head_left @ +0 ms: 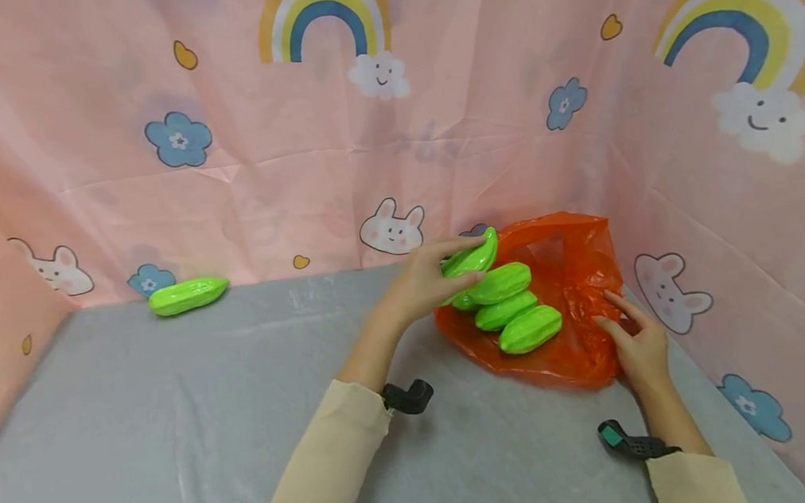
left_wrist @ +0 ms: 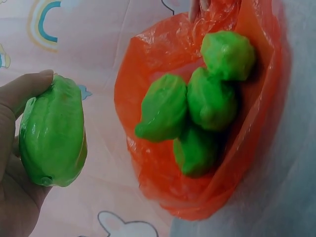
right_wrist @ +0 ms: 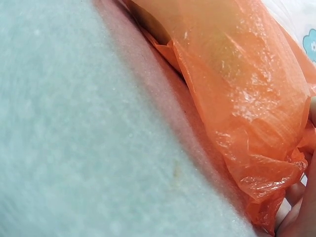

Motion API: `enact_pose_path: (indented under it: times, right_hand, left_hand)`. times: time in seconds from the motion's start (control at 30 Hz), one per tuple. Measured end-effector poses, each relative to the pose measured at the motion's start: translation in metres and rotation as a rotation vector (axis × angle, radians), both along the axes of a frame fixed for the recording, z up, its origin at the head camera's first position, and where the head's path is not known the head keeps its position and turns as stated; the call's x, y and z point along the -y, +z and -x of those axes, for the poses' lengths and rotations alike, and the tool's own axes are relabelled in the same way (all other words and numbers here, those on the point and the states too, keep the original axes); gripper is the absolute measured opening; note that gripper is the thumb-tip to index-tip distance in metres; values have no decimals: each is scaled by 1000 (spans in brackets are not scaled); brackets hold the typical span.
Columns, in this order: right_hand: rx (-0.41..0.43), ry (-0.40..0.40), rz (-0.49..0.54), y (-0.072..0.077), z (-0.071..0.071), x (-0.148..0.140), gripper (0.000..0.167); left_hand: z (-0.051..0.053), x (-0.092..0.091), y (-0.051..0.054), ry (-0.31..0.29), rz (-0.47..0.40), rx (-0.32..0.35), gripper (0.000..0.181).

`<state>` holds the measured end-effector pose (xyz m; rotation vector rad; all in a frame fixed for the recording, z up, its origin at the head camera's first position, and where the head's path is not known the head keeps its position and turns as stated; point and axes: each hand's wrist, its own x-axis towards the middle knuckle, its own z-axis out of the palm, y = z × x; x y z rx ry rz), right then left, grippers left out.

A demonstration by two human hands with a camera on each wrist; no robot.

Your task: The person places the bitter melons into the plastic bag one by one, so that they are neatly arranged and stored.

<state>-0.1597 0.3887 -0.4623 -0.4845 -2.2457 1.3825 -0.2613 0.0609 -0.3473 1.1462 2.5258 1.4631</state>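
Observation:
My left hand (head_left: 428, 277) grips a glossy green ridged fruit (left_wrist: 53, 132) with a tapered tip, holding it above the left side of an orange-red plastic bag (head_left: 578, 364). Thumb and fingers lie on either side of it. Several like green fruits (head_left: 530, 329) lie together inside the open bag, its mouth facing left; the left wrist view shows them bunched (left_wrist: 163, 107). At the bag's right end, my right hand (head_left: 642, 349) pinches the crumpled plastic; in the right wrist view its fingers (right_wrist: 298, 217) are partly cut off by the frame edge.
One more green fruit (head_left: 188, 296) lies far left, near the back of the grey-covered table (head_left: 174, 431). A pink patterned cloth (head_left: 336, 153) hangs behind and along both sides, close to the bag at the right.

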Motion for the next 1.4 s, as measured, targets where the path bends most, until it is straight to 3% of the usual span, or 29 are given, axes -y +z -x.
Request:
enact_pose_path:
  times: [0.23,0.43,0.63,0.77,1.03,1.23,1.4]
  right_hand:
    - [27,12,18,1,1,0,48]
    - [21,19,22,0,1,0,48]
    - [10,19,17,-1,2,0,47]
    - [13,17,17,-1,2,1,47]
    - [-10,28,15,0,1,1,47]
    - [-13,31,11,-1,0,-1,48]
    - [-28,32,9,-1,-1,-1,47]
  left_hand:
    - [1,-13,0,-18,1,-22,55]
    - [0,-24,2,-50,-58,-54,74]
    - [-4,-29,3,-26,-36,-100,73]
    - [-5,-33,0,-22,-64,-75,68]
    - [-13,-39,-5,8,-186,66,74]
    - [-18,-44,-6,50,-165,-51,87]
    - [-25,-47,-12,136,-174,-72,58]
